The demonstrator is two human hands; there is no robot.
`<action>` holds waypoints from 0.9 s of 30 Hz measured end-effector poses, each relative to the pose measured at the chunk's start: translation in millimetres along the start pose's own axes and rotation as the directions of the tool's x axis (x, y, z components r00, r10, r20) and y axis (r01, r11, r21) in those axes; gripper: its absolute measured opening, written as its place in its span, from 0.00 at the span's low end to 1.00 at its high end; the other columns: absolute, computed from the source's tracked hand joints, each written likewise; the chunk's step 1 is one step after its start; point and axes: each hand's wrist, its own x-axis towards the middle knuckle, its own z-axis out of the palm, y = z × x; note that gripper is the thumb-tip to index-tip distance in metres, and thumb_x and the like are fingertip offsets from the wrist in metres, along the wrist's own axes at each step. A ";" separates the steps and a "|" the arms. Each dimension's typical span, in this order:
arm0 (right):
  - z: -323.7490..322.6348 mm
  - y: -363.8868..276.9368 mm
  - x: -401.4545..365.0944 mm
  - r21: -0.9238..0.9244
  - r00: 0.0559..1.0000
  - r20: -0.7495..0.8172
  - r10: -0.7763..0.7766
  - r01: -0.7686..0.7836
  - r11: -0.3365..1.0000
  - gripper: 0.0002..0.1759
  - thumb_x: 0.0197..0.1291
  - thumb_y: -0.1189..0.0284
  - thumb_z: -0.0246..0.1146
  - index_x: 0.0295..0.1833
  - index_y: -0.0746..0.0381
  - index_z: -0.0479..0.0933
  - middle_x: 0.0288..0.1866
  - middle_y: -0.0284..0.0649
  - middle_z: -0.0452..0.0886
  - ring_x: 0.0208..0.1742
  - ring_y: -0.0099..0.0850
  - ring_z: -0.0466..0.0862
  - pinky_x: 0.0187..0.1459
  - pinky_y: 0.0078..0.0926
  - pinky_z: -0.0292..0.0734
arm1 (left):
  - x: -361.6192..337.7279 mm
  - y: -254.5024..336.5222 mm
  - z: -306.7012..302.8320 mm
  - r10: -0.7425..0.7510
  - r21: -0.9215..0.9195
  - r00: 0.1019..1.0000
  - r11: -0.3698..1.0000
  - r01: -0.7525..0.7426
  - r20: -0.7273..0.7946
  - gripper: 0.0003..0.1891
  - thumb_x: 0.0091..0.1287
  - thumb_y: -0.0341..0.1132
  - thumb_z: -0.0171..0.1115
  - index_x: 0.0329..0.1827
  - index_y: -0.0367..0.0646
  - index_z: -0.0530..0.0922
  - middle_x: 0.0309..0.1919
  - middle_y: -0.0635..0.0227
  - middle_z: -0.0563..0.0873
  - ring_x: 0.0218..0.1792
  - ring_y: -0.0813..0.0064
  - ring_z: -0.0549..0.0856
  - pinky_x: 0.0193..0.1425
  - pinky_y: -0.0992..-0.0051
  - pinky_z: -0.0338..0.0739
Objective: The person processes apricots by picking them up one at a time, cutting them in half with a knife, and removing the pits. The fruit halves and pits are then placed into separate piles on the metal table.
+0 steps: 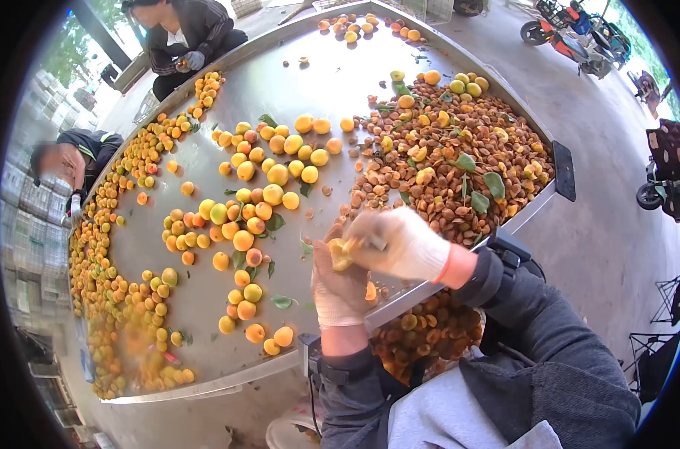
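My left hand (338, 288), in a whitish knitted glove, is closed around an opened apricot (340, 256) at the table's near edge. Over it, my right hand (406, 243) in a matching glove is closed and blurred, its fingertips at the fruit. A small grey tool (378, 242) shows at the right fingers; its kind I cannot tell. A heap of brown apricot pits (437, 165) with leaves lies just beyond my right hand. Whole apricots (278, 175) are scattered to the left of it. Below the table edge, a container holds apricot halves (430, 337).
The metal table (205, 292) has a raised rim. More apricots (100, 262) line its far left side. One person (186, 45) sits at the far edge, another (78, 157) bends at the left. Scooters (579, 37) stand at the right, near a folding chair (654, 359).
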 end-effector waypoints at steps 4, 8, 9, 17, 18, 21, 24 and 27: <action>-33.3 5.7 2.5 0.150 0.967 -0.014 0.255 -0.250 0.956 0.12 0.52 0.72 0.70 0.43 0.61 0.81 0.28 0.37 0.79 0.31 0.20 0.76 0.36 0.20 0.74 | 3.3 15.1 -40.6 -0.172 -0.184 0.904 0.948 0.260 0.391 0.24 0.72 0.50 0.51 0.56 0.36 0.73 0.43 0.60 0.82 0.42 0.61 0.83 0.52 0.61 0.78; -47.6 3.4 11.7 0.117 0.943 -0.020 0.333 -0.329 0.937 0.14 0.53 0.71 0.71 0.45 0.63 0.81 0.29 0.31 0.78 0.31 0.15 0.74 0.34 0.19 0.73 | -44.6 31.9 2.5 -0.307 0.512 0.633 0.842 -0.167 0.711 0.19 0.66 0.37 0.62 0.57 0.37 0.77 0.45 0.57 0.84 0.46 0.61 0.84 0.57 0.67 0.76; -40.7 11.4 16.3 0.198 0.951 -0.052 0.305 -0.289 0.937 0.14 0.53 0.71 0.71 0.45 0.63 0.81 0.28 0.31 0.77 0.30 0.15 0.74 0.34 0.19 0.74 | -50.6 28.1 9.9 -0.252 0.462 0.538 0.835 -0.300 0.804 0.18 0.63 0.32 0.63 0.56 0.38 0.78 0.45 0.58 0.84 0.47 0.63 0.84 0.57 0.68 0.76; 117.5 -37.6 31.1 -0.024 0.727 0.681 -0.090 0.145 0.989 0.20 0.53 0.61 0.63 0.50 0.57 0.79 0.37 0.52 0.84 0.39 0.50 0.83 0.41 0.43 0.78 | -61.5 70.1 15.3 -0.234 0.219 -0.053 0.956 -0.196 0.971 0.10 0.68 0.35 0.56 0.46 0.38 0.78 0.52 0.35 0.78 0.51 0.40 0.79 0.55 0.44 0.69; 134.2 -49.5 33.6 -0.075 0.665 0.746 -0.040 0.143 0.987 0.19 0.54 0.61 0.63 0.50 0.56 0.79 0.37 0.51 0.84 0.39 0.50 0.83 0.41 0.45 0.78 | -64.5 71.9 15.1 -0.207 0.188 -0.080 0.962 -0.200 0.975 0.09 0.71 0.35 0.52 0.42 0.39 0.76 0.50 0.29 0.76 0.48 0.38 0.79 0.49 0.40 0.70; 178.6 -46.2 29.3 -0.134 0.597 0.802 -0.041 0.246 0.960 0.18 0.53 0.60 0.62 0.50 0.53 0.79 0.36 0.50 0.84 0.39 0.51 0.83 0.41 0.46 0.78 | -64.6 73.8 6.7 -0.036 0.010 -0.102 0.969 -0.248 0.994 0.09 0.72 0.36 0.52 0.45 0.40 0.76 0.51 0.30 0.76 0.46 0.38 0.79 0.47 0.42 0.71; 176.8 -38.1 39.0 -0.182 0.644 0.765 -0.029 0.259 0.949 0.19 0.52 0.59 0.63 0.50 0.52 0.79 0.35 0.48 0.84 0.40 0.49 0.83 0.43 0.44 0.78 | -62.5 84.7 -11.8 -0.090 0.108 0.074 0.948 -0.298 0.993 0.15 0.65 0.37 0.57 0.47 0.33 0.79 0.47 0.45 0.81 0.43 0.56 0.82 0.47 0.61 0.76; 121.7 -33.8 47.6 -0.072 0.852 0.512 0.109 -0.084 0.994 0.21 0.52 0.67 0.67 0.54 0.55 0.79 0.34 0.42 0.85 0.36 0.35 0.85 0.41 0.32 0.78 | -78.4 99.1 -31.8 -0.083 0.272 0.621 0.938 -0.215 0.779 0.29 0.68 0.52 0.59 0.46 0.25 0.79 0.40 0.51 0.84 0.39 0.65 0.84 0.46 0.68 0.78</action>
